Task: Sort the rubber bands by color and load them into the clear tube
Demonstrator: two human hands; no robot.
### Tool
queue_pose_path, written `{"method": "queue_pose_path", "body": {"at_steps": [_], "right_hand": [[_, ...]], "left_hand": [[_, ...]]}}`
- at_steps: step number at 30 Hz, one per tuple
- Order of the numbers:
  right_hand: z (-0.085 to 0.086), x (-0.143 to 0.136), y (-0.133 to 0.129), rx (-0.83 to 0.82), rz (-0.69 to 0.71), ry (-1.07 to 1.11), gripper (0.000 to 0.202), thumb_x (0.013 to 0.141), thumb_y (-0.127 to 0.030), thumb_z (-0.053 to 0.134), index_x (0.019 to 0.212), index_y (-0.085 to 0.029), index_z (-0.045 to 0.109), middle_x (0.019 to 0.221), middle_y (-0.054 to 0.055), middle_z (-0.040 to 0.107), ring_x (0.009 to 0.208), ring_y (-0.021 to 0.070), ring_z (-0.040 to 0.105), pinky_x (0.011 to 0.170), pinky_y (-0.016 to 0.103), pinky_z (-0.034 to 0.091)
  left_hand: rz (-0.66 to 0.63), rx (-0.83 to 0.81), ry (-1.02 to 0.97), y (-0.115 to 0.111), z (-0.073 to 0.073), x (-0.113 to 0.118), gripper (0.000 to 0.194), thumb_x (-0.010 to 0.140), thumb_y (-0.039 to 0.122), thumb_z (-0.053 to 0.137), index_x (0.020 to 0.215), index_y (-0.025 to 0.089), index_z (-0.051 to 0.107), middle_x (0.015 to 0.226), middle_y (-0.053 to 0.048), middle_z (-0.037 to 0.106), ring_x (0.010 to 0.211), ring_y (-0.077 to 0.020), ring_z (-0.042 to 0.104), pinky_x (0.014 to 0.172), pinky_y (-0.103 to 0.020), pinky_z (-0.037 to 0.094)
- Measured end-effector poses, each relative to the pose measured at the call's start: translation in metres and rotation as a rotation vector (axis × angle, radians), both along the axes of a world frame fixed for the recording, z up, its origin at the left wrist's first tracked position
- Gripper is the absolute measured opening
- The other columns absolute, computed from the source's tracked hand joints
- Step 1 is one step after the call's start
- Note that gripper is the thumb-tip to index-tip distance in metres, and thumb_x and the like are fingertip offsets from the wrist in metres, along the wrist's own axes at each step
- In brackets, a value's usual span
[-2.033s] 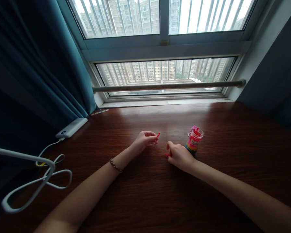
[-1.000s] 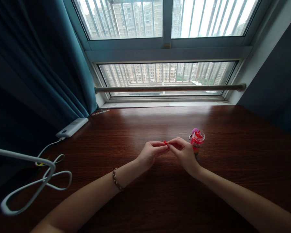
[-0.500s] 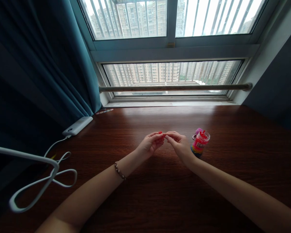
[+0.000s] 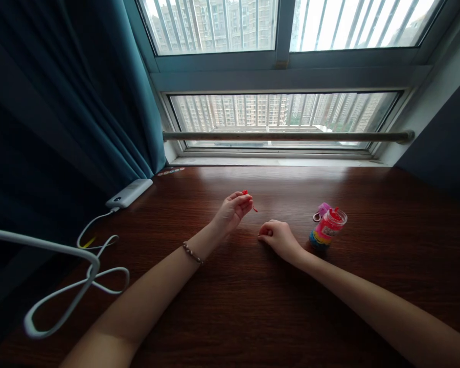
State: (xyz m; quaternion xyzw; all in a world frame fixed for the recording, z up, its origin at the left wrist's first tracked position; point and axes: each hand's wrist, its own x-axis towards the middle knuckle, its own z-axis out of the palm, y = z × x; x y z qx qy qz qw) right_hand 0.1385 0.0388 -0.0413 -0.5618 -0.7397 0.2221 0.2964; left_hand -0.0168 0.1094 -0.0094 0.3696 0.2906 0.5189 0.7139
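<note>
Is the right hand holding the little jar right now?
No, the right hand rests curled on the table, apart from the jar, while the left hand pinches a small red piece.

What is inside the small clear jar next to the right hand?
The jar stands open on the wooden table, packed with small colourful pieces in layers: red on top, then pink, yellow and blue lower down. What they are is too small to tell; the jar's bottom is hidden by them.

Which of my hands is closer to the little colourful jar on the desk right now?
Right. Your right hand rests closed on the desk just left of the colourful jar, not touching it. Your left hand is farther left, raised, pinching small red pieces.
</note>
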Motion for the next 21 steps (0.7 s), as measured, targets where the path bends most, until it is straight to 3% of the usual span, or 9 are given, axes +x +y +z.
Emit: {"method": "queue_pose_path", "body": {"at_steps": [7, 11, 17, 19, 21], "right_hand": [[0.002, -0.004, 0.006, -0.008, 0.016, -0.107, 0.006, 0.073, -0.014, 0.056, 0.068, -0.016, 0.059, 0.078, 0.004, 0.058, 0.074, 0.0140, 0.054, 0.069, 0.025, 0.040], [0.019, 0.002, -0.009, 0.019, 0.027, -0.030, 0.008, 0.075, -0.012, 0.051, 0.071, -0.016, 0.056, 0.076, 0.003, 0.059, 0.071, 0.0134, 0.054, 0.067, 0.025, 0.041], [0.062, 0.050, -0.079, -0.184, 0.065, 0.325, 0.007, 0.070, -0.025, 0.061, 0.070, -0.020, 0.056, 0.067, 0.001, 0.062, 0.063, 0.0150, 0.058, 0.058, 0.023, 0.046], [0.071, 0.081, -0.111, -0.241, 0.011, 0.305, 0.011, 0.068, -0.031, 0.064, 0.067, -0.021, 0.059, 0.066, 0.002, 0.063, 0.061, 0.0158, 0.059, 0.055, 0.022, 0.048], [0.070, 0.118, -0.146, -0.227, -0.148, 0.191, 0.013, 0.065, -0.033, 0.066, 0.066, -0.021, 0.062, 0.067, 0.003, 0.064, 0.064, 0.0175, 0.061, 0.057, 0.021, 0.049]], "left_hand": [[0.108, 0.549, 0.685, 0.014, -0.015, -0.009, 0.010, 0.064, 0.021, 0.065, 0.065, 0.014, 0.058, 0.080, -0.005, 0.063, 0.075, -0.0156, 0.059, 0.070, -0.027, 0.045], [0.050, 0.826, 0.939, 0.018, -0.030, -0.009, 0.004, 0.069, 0.018, 0.059, 0.065, 0.016, 0.058, 0.096, -0.006, 0.063, 0.089, -0.0180, 0.057, 0.080, -0.028, 0.042], [-0.012, 0.937, 1.098, 0.021, -0.039, -0.006, 0.006, 0.072, 0.014, 0.055, 0.073, 0.017, 0.060, 0.083, -0.005, 0.065, 0.079, -0.0171, 0.058, 0.073, -0.027, 0.042], [-0.005, 0.946, 1.108, 0.022, -0.037, -0.006, 0.006, 0.072, 0.014, 0.055, 0.070, 0.017, 0.059, 0.080, -0.005, 0.064, 0.077, -0.0170, 0.057, 0.072, -0.027, 0.041], [0.010, 0.946, 1.117, 0.024, -0.035, -0.006, 0.006, 0.072, 0.014, 0.056, 0.068, 0.017, 0.059, 0.076, -0.004, 0.063, 0.073, -0.0166, 0.056, 0.069, -0.027, 0.041]]}}
